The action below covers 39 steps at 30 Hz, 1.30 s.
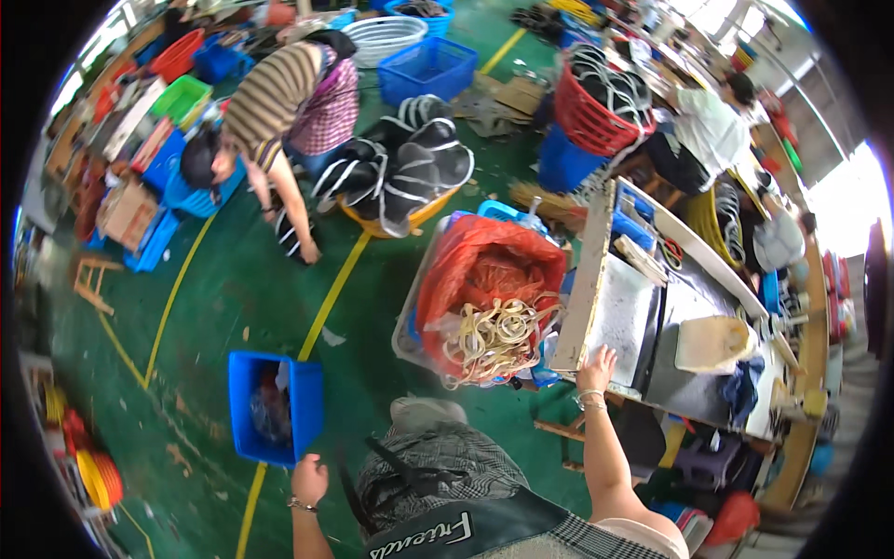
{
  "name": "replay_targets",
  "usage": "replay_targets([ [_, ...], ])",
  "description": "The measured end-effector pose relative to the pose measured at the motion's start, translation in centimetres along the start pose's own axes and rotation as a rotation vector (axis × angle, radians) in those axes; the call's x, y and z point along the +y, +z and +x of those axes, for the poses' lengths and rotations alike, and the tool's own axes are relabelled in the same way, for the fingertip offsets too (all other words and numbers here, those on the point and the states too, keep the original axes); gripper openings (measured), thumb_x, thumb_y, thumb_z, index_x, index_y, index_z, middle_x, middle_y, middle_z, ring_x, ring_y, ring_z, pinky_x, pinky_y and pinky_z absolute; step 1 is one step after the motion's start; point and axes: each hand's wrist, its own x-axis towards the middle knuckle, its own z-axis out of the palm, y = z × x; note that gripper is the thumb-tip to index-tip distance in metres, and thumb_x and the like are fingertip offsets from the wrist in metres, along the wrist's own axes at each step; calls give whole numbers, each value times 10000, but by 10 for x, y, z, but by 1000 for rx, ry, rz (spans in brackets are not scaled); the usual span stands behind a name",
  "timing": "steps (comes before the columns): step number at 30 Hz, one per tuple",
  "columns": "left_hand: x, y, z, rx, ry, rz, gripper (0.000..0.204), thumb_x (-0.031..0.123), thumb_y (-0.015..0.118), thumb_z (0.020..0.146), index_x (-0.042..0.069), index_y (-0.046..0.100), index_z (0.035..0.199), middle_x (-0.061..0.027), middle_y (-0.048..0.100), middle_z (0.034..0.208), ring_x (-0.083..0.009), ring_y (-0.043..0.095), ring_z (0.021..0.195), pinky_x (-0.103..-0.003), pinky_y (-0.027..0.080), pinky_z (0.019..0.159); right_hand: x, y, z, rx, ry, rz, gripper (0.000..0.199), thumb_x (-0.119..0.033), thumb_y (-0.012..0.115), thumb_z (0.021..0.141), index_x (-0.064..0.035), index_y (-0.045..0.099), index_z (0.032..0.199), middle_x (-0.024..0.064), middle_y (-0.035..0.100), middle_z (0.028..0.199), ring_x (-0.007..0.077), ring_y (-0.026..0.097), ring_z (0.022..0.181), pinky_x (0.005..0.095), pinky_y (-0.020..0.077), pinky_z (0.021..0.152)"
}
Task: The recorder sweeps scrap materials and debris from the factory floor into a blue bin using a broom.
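My left hand (309, 480) hangs with fingers curled right by the near corner of a blue plastic crate (276, 406) on the green floor; it touches or nearly touches the rim and holds nothing I can see. My right hand (596, 368) rests flat, fingers spread, on the near edge of a grey metal worktable (622, 321). Between my hands stands a bin lined with a red bag (484, 270), with pale rubber straps (491, 337) spilling over its front.
A person in a striped top (279, 102) bends over black sandal soles (400, 168) heaped in a yellow tub. Blue and red baskets stand at the back. Another person (708, 121) sits at the far right bench. Yellow lines cross the floor.
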Motion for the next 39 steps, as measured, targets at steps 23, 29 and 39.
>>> replay_targets([
  [23, 322, -134, 495, -394, 755, 334, 333, 184, 621, 768, 25, 564, 1055, -166, 626, 932, -304, 603, 895, -380, 478, 796, -54, -45, 74, -266, 661, 179, 774, -656, 354, 813, 66, 629, 841, 382, 469, 1049, 436, 460, 1055, 410, 346, 944],
  [29, 436, -100, 560, -727, 947, 365, 377, 214, 583, 791, 6, 544, 1103, -214, 611, 993, -334, 582, 960, -396, 451, 858, -100, -102, 130, -577, 836, 217, 898, -686, 359, 798, 154, 532, 1067, 366, 473, 1142, 413, 429, 1172, 392, 336, 1002],
  [39, 552, -58, 711, -908, 782, 252, 297, 194, 602, 793, 34, 583, 1042, -167, 642, 932, -261, 628, 873, -344, 493, 782, -129, -124, 535, 144, 373, -89, 401, -384, 660, 734, -5, 582, 838, 191, 638, 809, 347, 630, 770, 402, 509, 703],
])
